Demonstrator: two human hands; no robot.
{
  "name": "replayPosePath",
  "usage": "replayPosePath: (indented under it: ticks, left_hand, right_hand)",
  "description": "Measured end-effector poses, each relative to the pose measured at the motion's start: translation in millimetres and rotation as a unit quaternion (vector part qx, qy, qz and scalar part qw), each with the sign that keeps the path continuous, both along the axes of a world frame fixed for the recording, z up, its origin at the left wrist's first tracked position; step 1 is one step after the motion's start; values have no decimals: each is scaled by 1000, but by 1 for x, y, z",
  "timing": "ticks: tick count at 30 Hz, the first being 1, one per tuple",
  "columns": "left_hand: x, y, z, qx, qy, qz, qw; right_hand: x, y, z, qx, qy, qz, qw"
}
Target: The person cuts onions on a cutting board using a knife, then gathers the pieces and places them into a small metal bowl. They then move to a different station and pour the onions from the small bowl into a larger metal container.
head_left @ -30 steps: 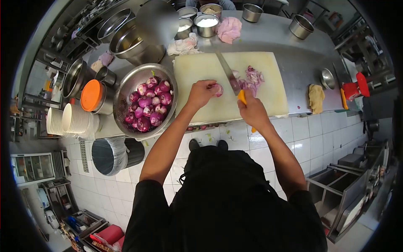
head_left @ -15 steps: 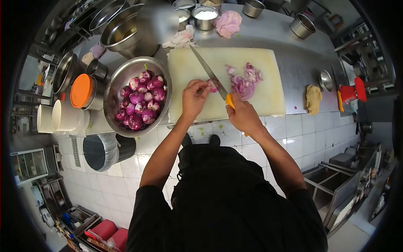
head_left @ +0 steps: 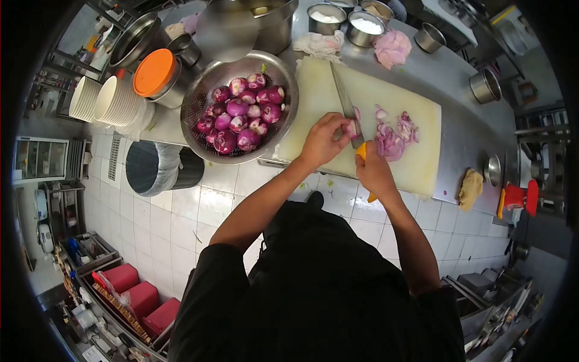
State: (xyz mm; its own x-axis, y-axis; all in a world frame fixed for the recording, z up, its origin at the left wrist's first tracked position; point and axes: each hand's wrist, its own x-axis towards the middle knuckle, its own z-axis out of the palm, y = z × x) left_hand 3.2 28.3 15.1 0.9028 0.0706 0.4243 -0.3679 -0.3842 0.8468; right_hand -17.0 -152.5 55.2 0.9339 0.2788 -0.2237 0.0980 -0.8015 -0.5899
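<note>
My left hand (head_left: 329, 139) is closed on a piece of red onion (head_left: 350, 128), pressing it on the pale cutting board (head_left: 398, 84). Wrapped round the yellow handle of a long knife (head_left: 345, 96) is my right hand (head_left: 375, 167). The blade lies against the onion piece, its tip pointing to the board's far left corner. A thin slice shows on the blade's right side. Further right on the board is a pile of sliced red onion (head_left: 395, 136). To the left, a metal colander (head_left: 192, 99) holds several peeled red onions (head_left: 236, 108).
Stacked paper bowls (head_left: 117, 102) and an orange-lidded container (head_left: 155, 72) stand at the left. Metal pots (head_left: 365, 29), a white cloth (head_left: 319, 45) and a pink cloth (head_left: 392, 48) line the back. A yellow cloth (head_left: 470, 189) hangs over the right edge. A lined bin (head_left: 145, 169) stands below.
The view has turned, so the board and colander appear further right. The blade now sits against the onion piece, and a slice shows on its right side. Both hands keep their grip.
</note>
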Motion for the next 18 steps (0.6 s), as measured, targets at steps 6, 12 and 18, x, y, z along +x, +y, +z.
replayPosePath:
  ticks: [6,12,18]
  left_hand:
    - [1,-15,-14,46,7,16,999]
    - [-2,14,19,260,3,118,958]
    - [18,14,18,363,8,118,924]
  right_hand:
    - [12,-6,28,67,152,-49,985]
    - [6,-18,7,84,30,-22,996]
    - [-12,-52,35,125,25,-94,987]
